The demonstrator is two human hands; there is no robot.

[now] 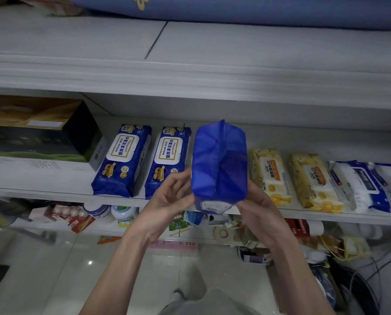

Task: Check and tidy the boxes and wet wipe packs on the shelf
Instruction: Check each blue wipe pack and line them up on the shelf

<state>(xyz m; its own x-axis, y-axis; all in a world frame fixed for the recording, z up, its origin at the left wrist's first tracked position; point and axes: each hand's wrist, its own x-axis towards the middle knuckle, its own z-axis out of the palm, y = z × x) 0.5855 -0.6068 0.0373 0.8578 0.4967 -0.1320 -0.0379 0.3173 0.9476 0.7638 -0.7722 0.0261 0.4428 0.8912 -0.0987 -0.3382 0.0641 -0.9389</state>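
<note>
Both hands hold a blue wet wipe pack (219, 164) up in front of the middle shelf (42, 189), its plain seamed underside facing me. My right hand (258, 208) grips the lower right corner, with its fingers hidden behind the pack. My left hand (171, 196) cups the lower left edge, thumb and curved fingertips against it. On the shelf lie two matching blue packs (122, 160) (169, 160) to the left of the held one. Two yellow packs (269, 176) (312, 180) and white-and-blue packs (362, 185) lie to its right. A dark box (42, 128) sits on a white box (31, 169) at far left.
An upper shelf board (190, 71) overhangs the packs, with a blue padded bundle (235, 10) on top. The lower shelf (144, 223) is crowded with bottles, a tape roll (223, 234), small packets and cables. Glossy floor tiles (76, 269) lie below.
</note>
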